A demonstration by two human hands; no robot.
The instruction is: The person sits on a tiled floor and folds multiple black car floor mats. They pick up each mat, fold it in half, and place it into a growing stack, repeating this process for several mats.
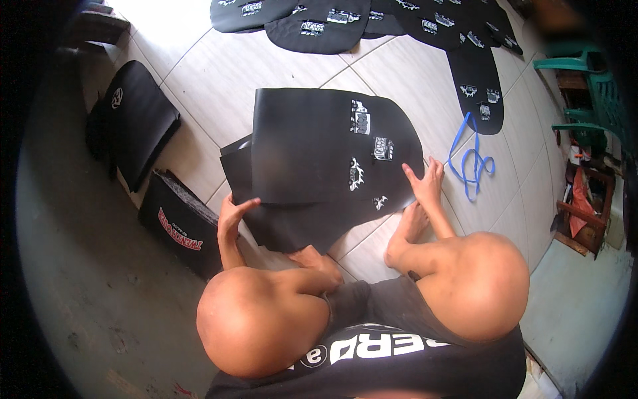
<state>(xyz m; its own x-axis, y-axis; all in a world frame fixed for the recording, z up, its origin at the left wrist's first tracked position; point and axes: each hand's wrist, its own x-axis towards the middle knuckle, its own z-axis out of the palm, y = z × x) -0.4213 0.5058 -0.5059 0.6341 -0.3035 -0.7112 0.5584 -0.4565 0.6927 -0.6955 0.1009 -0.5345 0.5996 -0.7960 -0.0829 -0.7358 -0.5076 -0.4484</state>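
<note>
- The person sits on a floor (412, 73) of pale square tiles with grey joints, knees drawn up and bare feet resting on the tiles in front of them.
- A stack of black sheets (319, 159) lies on the tiles just ahead of the feet; the top sheet has a rounded far-right corner and several small white printed patches along its right side.
- The left hand (229, 213) rests at the near-left edge of the stack, fingers loosely curled with the thumb up, touching the sheet edge; whether it pinches anything I cannot tell.
- The right hand (425, 181) lies open and flat, fingers spread, pressing on the near-right edge of the top sheet without closing on it.
- A blue strap (470, 159) lies looped on the tiles just right of the stack.
- More black printed pieces (372, 20) are spread in a row along the far edge of the floor.
- To the left, where the tiles give way to a grey concrete strip (80, 266), sit a black folded bundle (133, 120) and a black box with red print (176, 229).
- Green plastic chairs (591, 93) and a wooden frame stand at the right edge.
</note>
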